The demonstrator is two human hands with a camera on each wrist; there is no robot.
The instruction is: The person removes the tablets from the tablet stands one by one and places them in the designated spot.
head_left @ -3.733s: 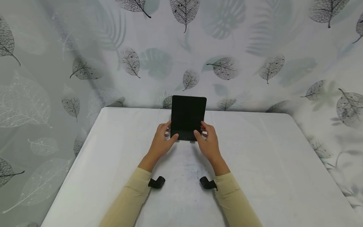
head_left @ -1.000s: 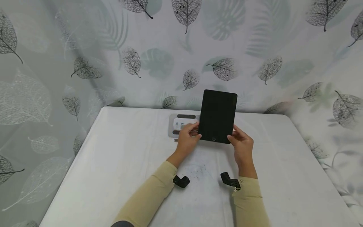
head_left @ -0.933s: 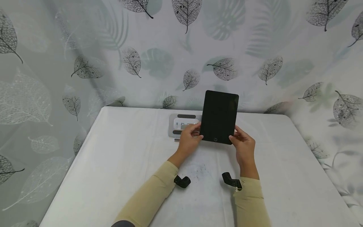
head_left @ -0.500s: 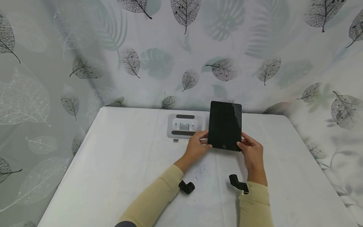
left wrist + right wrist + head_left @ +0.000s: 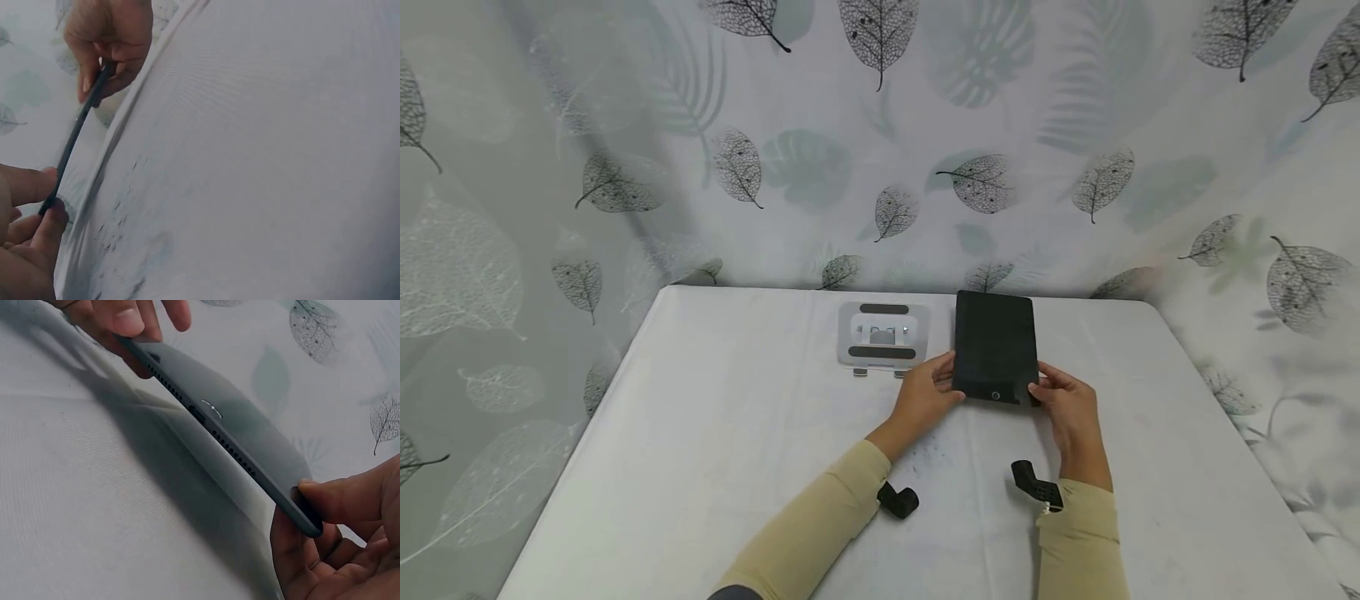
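A black tablet with a dark screen lies low and nearly flat over the white table, right of a grey stand. My left hand pinches its near left corner. My right hand pinches the near right corner. The right wrist view shows the tablet's bottom edge with port and speaker holes, raised slightly off the cloth, my right hand's thumb on top. In the left wrist view the tablet appears edge-on between my left hand's fingers and the other hand.
The grey stand with two black pads stands near the table's back edge, left of the tablet. A leaf-patterned curtain hangs close behind and around the table. Small black cameras sit on both wrists.
Both hands carried the tablet off the stand, to the right, and lowered it from upright to almost flat near the table. The uncovered stand has come into view.
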